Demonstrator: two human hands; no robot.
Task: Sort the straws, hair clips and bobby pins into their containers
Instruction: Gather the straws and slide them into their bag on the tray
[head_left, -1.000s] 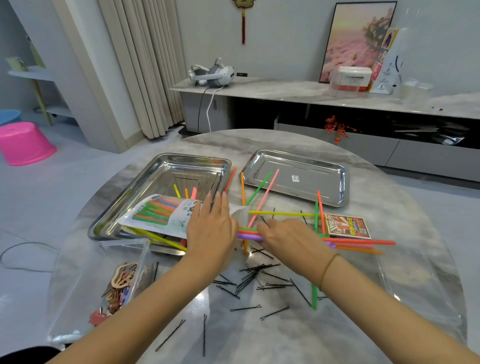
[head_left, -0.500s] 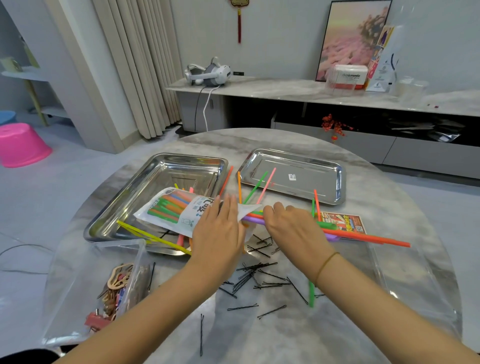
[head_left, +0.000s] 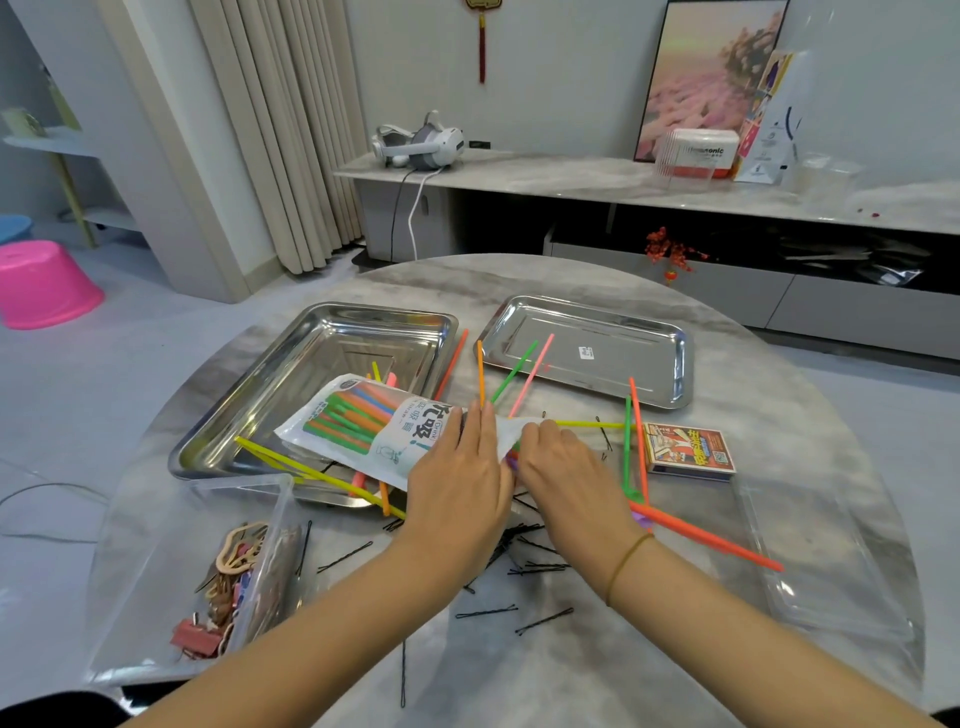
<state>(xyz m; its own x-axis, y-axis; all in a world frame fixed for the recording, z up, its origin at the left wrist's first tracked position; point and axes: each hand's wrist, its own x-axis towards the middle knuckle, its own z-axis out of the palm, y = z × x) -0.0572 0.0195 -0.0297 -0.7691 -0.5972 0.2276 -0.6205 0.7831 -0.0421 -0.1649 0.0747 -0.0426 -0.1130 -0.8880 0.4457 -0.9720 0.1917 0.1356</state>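
Far left of the straw packet (head_left: 374, 431), the hair clips (head_left: 236, 556) sit in a clear box (head_left: 280, 519), out of harm's way. The packet itself lies half over the near rim of a deep steel tray (head_left: 234, 415), so a hard shove could slide it off into the tray. On the packet's right end the left hand (head_left: 460, 493) lies flat with straight fingers, pinning the mouth down. If that pressure slackens, the film will likely buckle and the opening will close. Just right of the packet, touching the left hand, the right hand (head_left: 566, 473) curls around a bundle of straws (head_left: 701, 538), whose long orange and green tails trail off to the right. I cannot tell whether their tips are inside the mouth. Fed at an angle, they could catch on the film's edge, fan out or bend. Nearer the person than the packet, under both wrists, bobby pins (head_left: 535, 569) lie scattered. The trailing tails or a forearm could drag them about, or push one into the bag.
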